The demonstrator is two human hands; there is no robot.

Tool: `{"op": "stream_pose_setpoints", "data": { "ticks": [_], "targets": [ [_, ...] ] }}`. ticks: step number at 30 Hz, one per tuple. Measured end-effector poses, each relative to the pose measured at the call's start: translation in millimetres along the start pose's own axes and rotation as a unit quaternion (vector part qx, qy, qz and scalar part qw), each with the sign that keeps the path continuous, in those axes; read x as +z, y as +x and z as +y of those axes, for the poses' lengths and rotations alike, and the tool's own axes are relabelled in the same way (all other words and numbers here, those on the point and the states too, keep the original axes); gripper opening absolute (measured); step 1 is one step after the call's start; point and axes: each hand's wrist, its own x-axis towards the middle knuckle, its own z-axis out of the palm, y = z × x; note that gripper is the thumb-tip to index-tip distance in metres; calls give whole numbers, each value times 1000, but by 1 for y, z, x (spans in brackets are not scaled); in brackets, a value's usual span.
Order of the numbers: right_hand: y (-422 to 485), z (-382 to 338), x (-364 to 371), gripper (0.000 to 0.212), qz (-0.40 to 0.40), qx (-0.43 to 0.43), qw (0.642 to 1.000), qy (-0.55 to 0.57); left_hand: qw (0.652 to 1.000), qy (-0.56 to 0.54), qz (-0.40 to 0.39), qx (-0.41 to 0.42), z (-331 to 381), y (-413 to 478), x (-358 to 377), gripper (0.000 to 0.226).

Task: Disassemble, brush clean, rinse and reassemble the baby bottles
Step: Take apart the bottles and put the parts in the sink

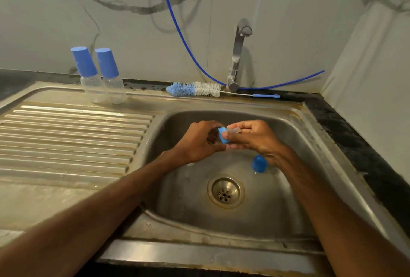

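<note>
Steel sink (pixel 328 134): two capped bottles (pixel 92 87) upright on drainboard (pixel 66 139), brush (pixel 195 89) on back ledge, cap (pixel 258 163) in basin (pixel 188 199).

Dim, warm, even indoor lighting, soft faucet (pixel 238 54) shadow on wall (pixel 288 32) to its right, dull sheen on sink (pixel 315 125) rim and drainboard (pixel 66 134), faint highlights on clear bottles (pixel 115 90), wide-angle bowing at edges, fine detail slightly soft
</note>
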Motion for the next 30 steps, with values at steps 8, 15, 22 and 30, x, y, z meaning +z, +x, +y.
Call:
{"op": "stream_pose_setpoints", "data": {
  "ticks": [8,15,22,30],
  "targets": [
    [-4,5,-16,29,19,-21,1000,7,990,-134,6,-41,-7,1,12,43],
    [0,-2,-3,28,37,-117,983,-133,968,-224,-72,-85,-6,2,5,35],
    [2,-6,7,19,-22,-166,901,-401,965,-181,-163,-93,-18,-3,2,30],
    [3,-6,12,14,-3,-198,899,-389,949,-265,-146,-92,-22,-3,-1,37]
  ]
}}
